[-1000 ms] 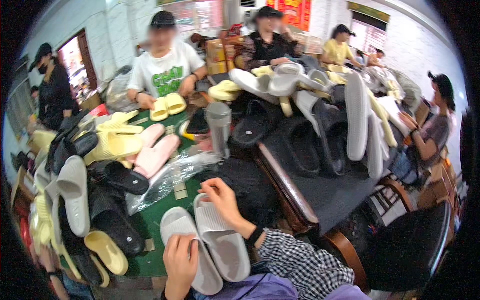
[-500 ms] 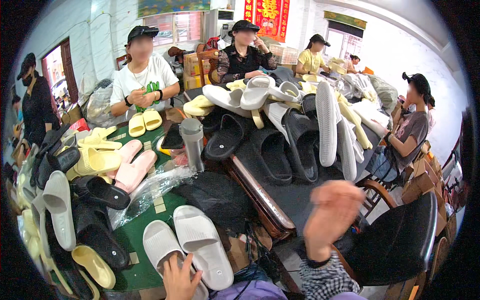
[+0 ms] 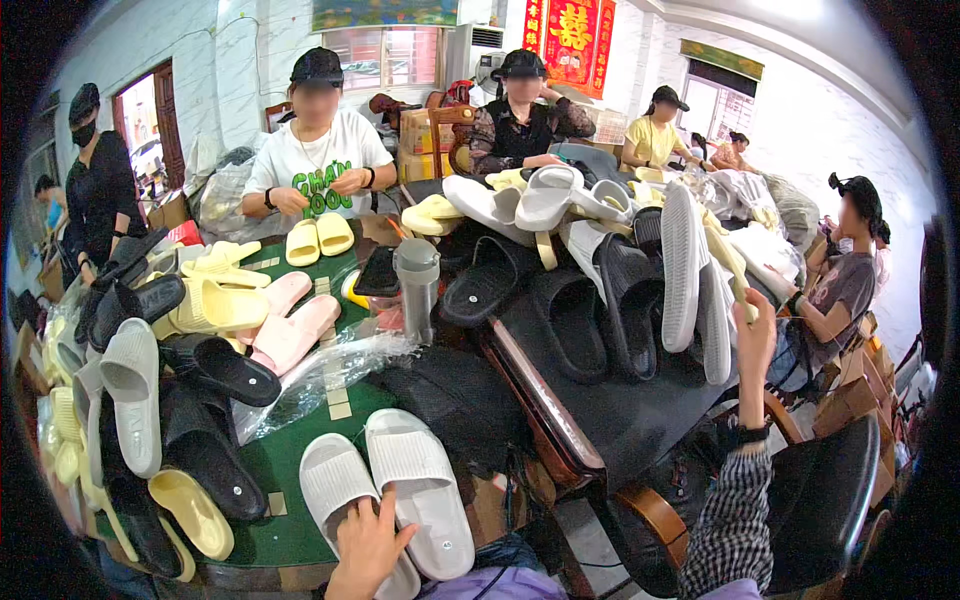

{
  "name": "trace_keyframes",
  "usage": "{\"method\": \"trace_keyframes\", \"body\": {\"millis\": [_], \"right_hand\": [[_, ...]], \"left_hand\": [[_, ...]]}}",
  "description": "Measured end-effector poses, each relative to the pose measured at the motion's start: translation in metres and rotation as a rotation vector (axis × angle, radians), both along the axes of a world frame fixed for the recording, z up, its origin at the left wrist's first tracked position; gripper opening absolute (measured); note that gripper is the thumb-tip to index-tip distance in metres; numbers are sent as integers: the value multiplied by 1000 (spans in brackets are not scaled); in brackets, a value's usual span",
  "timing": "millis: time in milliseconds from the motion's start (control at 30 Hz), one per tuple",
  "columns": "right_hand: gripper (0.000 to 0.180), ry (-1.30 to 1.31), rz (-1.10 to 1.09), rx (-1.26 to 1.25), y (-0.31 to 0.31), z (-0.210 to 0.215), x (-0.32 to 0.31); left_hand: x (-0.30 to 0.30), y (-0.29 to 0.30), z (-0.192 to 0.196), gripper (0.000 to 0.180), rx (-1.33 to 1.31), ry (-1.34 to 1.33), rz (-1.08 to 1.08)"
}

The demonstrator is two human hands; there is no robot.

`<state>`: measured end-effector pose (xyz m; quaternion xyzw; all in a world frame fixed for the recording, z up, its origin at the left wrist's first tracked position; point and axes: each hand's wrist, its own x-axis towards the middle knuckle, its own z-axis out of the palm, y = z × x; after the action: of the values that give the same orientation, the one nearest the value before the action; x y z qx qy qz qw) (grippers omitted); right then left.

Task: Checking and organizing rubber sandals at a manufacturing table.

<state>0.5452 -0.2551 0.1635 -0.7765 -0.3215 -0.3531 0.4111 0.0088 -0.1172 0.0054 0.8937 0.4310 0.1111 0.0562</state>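
A pair of light grey slides, a left one (image 3: 335,470) and a right one (image 3: 420,490), lies side by side on the green tabletop before me. My left hand (image 3: 368,548) rests on the pair with fingers stretched apart, some reaching into the left slide's opening. Out to the right, my raised right hand (image 3: 757,335) has its fingers closed around the lower tip of a pale yellow slide (image 3: 733,262) in the heap. Beside that slide stand upended light grey slides (image 3: 682,265), soles showing. Black slides (image 3: 632,305) lean farther left.
A grey tumbler (image 3: 415,290) and clear plastic bag (image 3: 330,380) sit mid-table. Pink slides (image 3: 295,335), black ones and a yellow slide (image 3: 192,512) crowd the left. A black chair (image 3: 815,500) stands at right. Several people sit around the tables; one stands at far left.
My right hand has moved up and right to the heap and closed on the pale yellow slide. My left hand stays on the grey pair. The view has shifted slightly.
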Motion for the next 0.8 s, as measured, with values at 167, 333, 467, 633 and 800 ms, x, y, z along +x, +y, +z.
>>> {"method": "trace_keyframes", "body": {"millis": [167, 333, 467, 633, 800], "right_hand": [[41, -56, -71, -246, 63, 0, 46], [40, 62, -162, -473, 109, 8, 105], [41, 16, -106, -345, 128, 26, 143], [33, 512, 377, 155, 110, 66, 102], [32, 506, 485, 207, 94, 90, 45]], "left_hand": [[0, -2, -3, 68, -16, -54, 19], [-5, -12, 16, 57, -103, -46, 8], [-13, -18, 25, 53, -45, -99, -33], [-27, -20, 28, 52, -107, -175, -39], [-33, -22, 29, 47, -104, -296, -48]]}}
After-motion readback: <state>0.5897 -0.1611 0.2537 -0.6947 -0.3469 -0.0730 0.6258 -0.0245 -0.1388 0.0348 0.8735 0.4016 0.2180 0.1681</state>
